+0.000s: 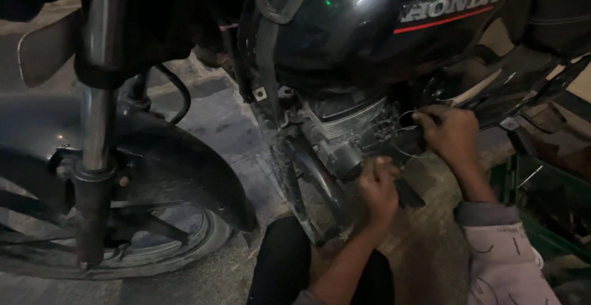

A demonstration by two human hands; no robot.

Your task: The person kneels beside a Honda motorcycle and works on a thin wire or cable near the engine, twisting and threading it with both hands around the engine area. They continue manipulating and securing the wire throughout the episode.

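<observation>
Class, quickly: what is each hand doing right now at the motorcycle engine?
Left hand: closed in a fist beside the engine; what it grips cannot be told.
Right hand: closed on a thin wire.

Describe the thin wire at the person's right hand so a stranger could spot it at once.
Start at the glossy black fuel tank, then drop to the finned engine cylinder beneath it. Just right of the fins, the right hand pinches a thin wire loop, pale and far finer than the black cables nearby.

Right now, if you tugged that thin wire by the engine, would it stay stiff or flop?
The wire curves in loops near the right hand, so it is probably springy and bendable, and likely light. It looks thin, so it may kink. The left hand sits lower by the engine.
</observation>
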